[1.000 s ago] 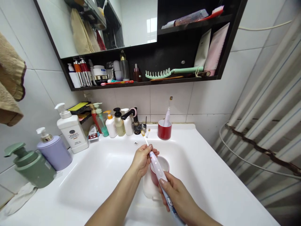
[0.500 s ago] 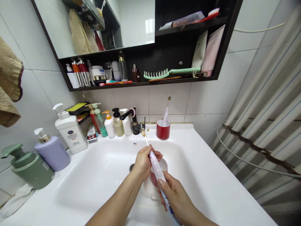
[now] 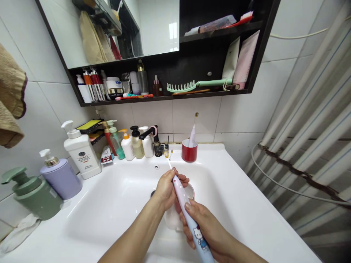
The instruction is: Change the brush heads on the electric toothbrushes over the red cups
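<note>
Over the white sink basin point(image 3: 115, 204), my right hand point(image 3: 208, 232) grips the body of a pale electric toothbrush point(image 3: 182, 199) that has a cartoon cat on its handle. The brush's thin neck and head point(image 3: 166, 155) point up toward the tap. My left hand point(image 3: 167, 188) is closed around the upper part of the toothbrush, fingers pinched near the neck. Right behind and under both hands sits a red cup point(image 3: 189, 191) with a white inside, partly hidden.
A black tap point(image 3: 153, 138) stands at the back rim amid several pump bottles point(image 3: 128, 144). A second red cup point(image 3: 189, 150) holds another toothbrush. Large white point(image 3: 80, 151), purple point(image 3: 60, 175) and green point(image 3: 30, 193) dispensers line the left. A dark shelf point(image 3: 164, 95) hangs above; pipes run at right.
The toothbrush has turned slightly in my hands, so a red dot and the cat picture now show. Both hands stay in nearly the same place.
</note>
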`<state>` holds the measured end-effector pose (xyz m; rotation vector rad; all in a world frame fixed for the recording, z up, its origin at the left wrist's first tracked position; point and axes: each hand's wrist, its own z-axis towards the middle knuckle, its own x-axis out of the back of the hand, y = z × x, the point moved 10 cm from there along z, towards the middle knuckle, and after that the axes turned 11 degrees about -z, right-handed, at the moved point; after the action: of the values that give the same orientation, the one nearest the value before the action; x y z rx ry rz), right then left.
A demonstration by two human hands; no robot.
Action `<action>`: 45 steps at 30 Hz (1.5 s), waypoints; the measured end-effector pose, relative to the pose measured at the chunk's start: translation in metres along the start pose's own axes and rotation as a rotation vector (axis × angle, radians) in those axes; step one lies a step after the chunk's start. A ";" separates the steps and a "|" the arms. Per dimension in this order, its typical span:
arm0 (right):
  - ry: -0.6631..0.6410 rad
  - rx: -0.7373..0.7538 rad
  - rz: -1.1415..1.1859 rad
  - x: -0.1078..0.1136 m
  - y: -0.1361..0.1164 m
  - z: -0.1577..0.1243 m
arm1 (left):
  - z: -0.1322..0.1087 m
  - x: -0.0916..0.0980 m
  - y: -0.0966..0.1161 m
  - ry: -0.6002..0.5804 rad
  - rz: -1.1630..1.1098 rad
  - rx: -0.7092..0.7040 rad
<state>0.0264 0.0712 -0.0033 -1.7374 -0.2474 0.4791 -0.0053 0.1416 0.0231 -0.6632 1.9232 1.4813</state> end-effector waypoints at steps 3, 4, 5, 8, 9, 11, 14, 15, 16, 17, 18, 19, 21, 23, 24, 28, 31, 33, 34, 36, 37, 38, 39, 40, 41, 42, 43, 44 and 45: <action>0.005 0.019 -0.035 0.000 -0.002 0.000 | -0.001 -0.004 0.000 -0.034 0.022 -0.012; 0.026 0.036 -0.062 0.001 -0.003 0.001 | -0.002 -0.005 0.001 -0.040 0.044 -0.019; 0.047 0.052 -0.083 0.001 -0.003 0.001 | -0.003 -0.006 0.001 -0.044 0.065 -0.026; 0.087 0.095 -0.107 -0.002 -0.004 0.002 | -0.006 -0.011 0.003 -0.054 0.119 -0.049; 0.098 0.106 -0.118 -0.003 -0.006 0.003 | -0.006 -0.012 0.003 -0.066 0.134 -0.048; 0.138 0.129 -0.147 0.000 -0.013 0.006 | -0.005 -0.013 0.005 -0.082 0.150 -0.046; 0.261 0.206 -0.179 0.019 -0.038 0.014 | 0.000 0.000 0.021 -0.020 0.186 -0.180; 0.319 0.248 -0.182 0.029 -0.049 0.018 | 0.000 0.007 0.027 0.009 0.238 -0.251; 0.364 0.288 -0.209 0.038 -0.059 0.022 | 0.000 0.012 0.032 0.028 0.324 -0.318; 0.433 0.329 -0.263 0.048 -0.069 0.025 | -0.002 0.015 0.034 0.027 0.439 -0.369; 0.491 0.352 -0.327 0.057 -0.076 0.028 | -0.004 0.016 0.032 0.011 0.574 -0.406; 0.529 0.367 -0.363 0.064 -0.080 0.032 | -0.007 0.016 0.029 -0.017 0.720 -0.436; 0.583 0.375 -0.431 0.075 -0.079 0.039 | -0.016 0.011 0.018 -0.092 1.002 -0.493; 0.612 0.366 -0.501 0.080 -0.071 0.043 | -0.024 0.004 0.003 -0.181 1.237 -0.531; 0.622 0.356 -0.545 0.082 -0.065 0.045 | -0.027 0.002 -0.005 -0.219 1.337 -0.538; 0.635 0.319 -0.711 0.082 -0.048 0.045 | -0.026 -0.001 -0.021 -0.272 1.590 -0.550; 0.653 0.300 -0.803 0.082 -0.046 0.042 | -0.026 -0.007 -0.022 -0.289 1.633 -0.578; 0.655 0.288 -0.846 0.085 -0.049 0.037 | -0.029 -0.016 -0.025 -0.327 1.641 -0.589; 0.651 0.284 -0.864 0.088 -0.052 0.035 | -0.030 -0.023 -0.026 -0.354 1.645 -0.599; 0.650 0.278 -0.899 0.099 -0.064 0.029 | -0.031 -0.044 -0.029 -0.416 1.654 -0.641; 0.662 0.275 -0.918 0.107 -0.071 0.026 | -0.030 -0.057 -0.031 -0.451 1.656 -0.672; 0.683 0.272 -0.939 0.118 -0.080 0.023 | -0.027 -0.071 -0.033 -0.485 1.655 -0.707; 0.714 0.266 -0.962 0.130 -0.090 0.020 | -0.023 -0.085 -0.035 -0.512 1.652 -0.742; 0.745 0.261 -0.986 0.143 -0.100 0.019 | -0.017 -0.098 -0.036 -0.526 1.653 -0.770; 0.776 0.255 -1.009 0.156 -0.110 0.018 | -0.008 -0.111 -0.038 -0.530 1.662 -0.791; 0.802 0.247 -1.032 0.169 -0.119 0.019 | 0.002 -0.122 -0.040 -0.521 1.682 -0.808; 0.823 0.234 -1.052 0.181 -0.126 0.022 | 0.012 -0.131 -0.041 -0.507 1.707 -0.825; 0.839 0.218 -1.071 0.193 -0.133 0.025 | 0.023 -0.140 -0.043 -0.487 1.732 -0.837; 0.848 0.200 -1.087 0.203 -0.138 0.030 | 0.034 -0.147 -0.045 -0.471 1.748 -0.843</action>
<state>0.2064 0.2132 0.0885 -1.2300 -0.4492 -0.9687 0.1325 0.1664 0.0942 1.4406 1.1442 3.0071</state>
